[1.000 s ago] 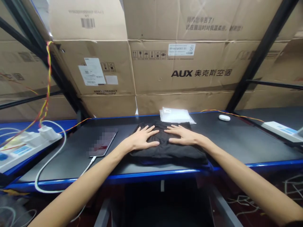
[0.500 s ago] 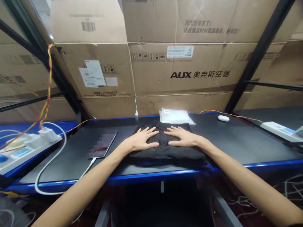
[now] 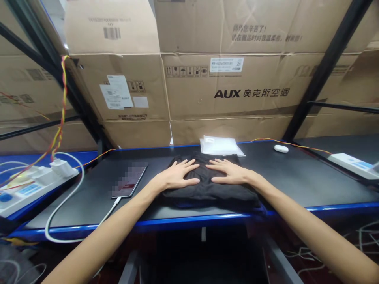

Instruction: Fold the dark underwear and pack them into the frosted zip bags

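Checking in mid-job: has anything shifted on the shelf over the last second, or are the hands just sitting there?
Nothing visibly changed. The left hand and right hand still lie flat, fingers spread, on the folded black garment. The phone, plastic bags and white earbud case stayed put; only the camera drifted slightly.

The middle cardboard box (image 3: pixel 237 85) behind the shelf is showing the black brand print "AUX" followed by the Chinese characters 奥克斯空调. Its white label (image 3: pixel 226 64) is carrying the number "25"; the smaller lines on it are too fine to read. The upper box (image 3: pixel 251 23) is bearing faint Chinese print, not clearly legible.
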Tool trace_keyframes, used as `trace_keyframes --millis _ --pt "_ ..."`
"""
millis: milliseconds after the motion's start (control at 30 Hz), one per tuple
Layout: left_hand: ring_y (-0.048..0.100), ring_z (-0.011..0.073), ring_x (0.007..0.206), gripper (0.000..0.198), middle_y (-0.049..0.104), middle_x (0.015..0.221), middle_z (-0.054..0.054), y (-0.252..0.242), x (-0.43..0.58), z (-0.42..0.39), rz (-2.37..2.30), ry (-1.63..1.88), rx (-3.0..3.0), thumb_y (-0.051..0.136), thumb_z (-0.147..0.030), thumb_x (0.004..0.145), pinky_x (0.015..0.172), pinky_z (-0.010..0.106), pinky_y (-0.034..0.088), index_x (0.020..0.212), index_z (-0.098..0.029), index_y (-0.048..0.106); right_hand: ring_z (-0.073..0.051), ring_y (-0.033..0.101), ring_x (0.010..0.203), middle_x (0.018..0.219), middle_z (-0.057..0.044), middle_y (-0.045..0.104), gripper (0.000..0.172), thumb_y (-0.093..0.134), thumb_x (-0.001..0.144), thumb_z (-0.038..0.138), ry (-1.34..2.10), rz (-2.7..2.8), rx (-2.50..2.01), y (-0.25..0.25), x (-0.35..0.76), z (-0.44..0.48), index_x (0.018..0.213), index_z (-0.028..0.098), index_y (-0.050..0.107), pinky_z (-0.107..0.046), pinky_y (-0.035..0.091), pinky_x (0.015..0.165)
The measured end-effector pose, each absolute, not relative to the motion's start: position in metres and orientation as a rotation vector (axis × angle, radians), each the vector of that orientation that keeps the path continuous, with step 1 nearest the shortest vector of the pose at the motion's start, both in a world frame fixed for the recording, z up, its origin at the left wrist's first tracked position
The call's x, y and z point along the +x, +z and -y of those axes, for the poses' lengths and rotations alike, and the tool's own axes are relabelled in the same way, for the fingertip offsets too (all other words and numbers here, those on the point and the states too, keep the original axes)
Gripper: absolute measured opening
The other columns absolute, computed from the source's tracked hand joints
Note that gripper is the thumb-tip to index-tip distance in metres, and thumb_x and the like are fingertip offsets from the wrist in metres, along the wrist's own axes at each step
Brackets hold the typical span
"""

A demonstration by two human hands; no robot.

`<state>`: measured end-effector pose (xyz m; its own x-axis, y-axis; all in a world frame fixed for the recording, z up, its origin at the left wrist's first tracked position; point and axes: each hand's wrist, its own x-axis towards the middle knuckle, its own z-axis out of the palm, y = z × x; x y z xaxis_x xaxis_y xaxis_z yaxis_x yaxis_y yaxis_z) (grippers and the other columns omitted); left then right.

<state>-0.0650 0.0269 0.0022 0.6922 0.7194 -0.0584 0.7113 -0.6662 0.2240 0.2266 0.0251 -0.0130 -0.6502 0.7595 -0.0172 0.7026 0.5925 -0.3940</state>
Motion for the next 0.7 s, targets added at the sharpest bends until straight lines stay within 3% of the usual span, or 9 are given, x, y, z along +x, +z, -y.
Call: trace_keyframes --millis 700 --pt "0.013 0.0336 0.151 0.073 0.011 0.164 0.001 -0.0004 -0.0662 -0.0297 -1.132 0.053 2.664 0.04 -0.073 0.09 0.119 0.062 0.007 0.154 -0.039 0.025 -0.031 0.011 0.151 0.163 -0.002 0.02 0.077 0.047 0.087 0.074 0.559 2.676 -1.238 -0.0132 0.2271 -0.0243 0.152 0.035 0.033 -0.057 0.006 0.121"
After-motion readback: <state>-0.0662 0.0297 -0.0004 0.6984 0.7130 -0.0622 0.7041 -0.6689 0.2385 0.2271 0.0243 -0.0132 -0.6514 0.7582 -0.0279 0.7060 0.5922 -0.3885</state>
